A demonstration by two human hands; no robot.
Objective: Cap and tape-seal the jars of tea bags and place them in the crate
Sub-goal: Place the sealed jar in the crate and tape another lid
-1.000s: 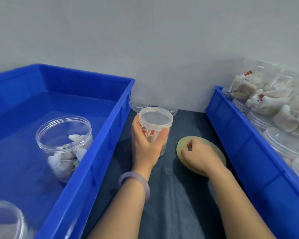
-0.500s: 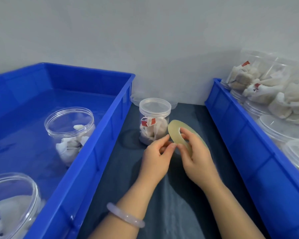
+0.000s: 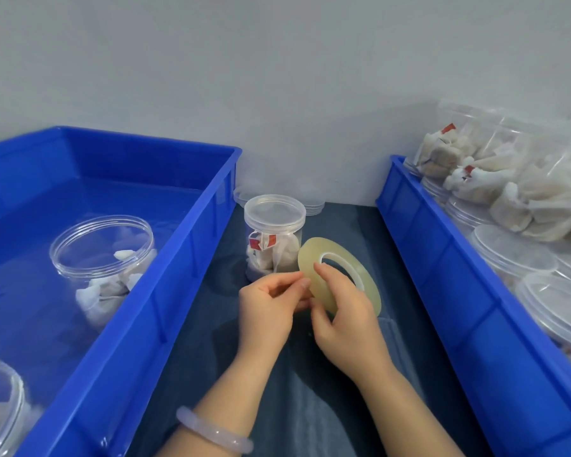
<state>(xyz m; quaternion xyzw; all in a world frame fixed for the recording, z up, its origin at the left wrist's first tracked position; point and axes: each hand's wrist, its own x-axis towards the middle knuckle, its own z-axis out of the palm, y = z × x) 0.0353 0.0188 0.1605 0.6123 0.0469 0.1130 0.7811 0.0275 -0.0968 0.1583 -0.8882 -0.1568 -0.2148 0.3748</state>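
A capped clear jar of tea bags (image 3: 273, 239) stands on the dark cloth between two blue crates. Just in front of it I hold a roll of clear yellowish tape (image 3: 340, 275) tilted on edge. My right hand (image 3: 343, 318) grips the roll from below, thumb on its face. My left hand (image 3: 271, 308) pinches at the roll's left edge with thumb and forefinger. The left crate (image 3: 165, 291) holds two capped jars of tea bags (image 3: 106, 262), one cut off at the bottom left corner (image 3: 0, 407).
The right crate (image 3: 459, 291) holds bags of tea bags (image 3: 508, 186) and several clear lids and jars (image 3: 515, 255). More clear lids (image 3: 310, 202) sit by the wall behind the jar. A pale bracelet (image 3: 211, 430) is on my left wrist.
My left hand let go of the jar and came to the tape. My right hand lifted the roll off the cloth and tilted it up in front of the jar.
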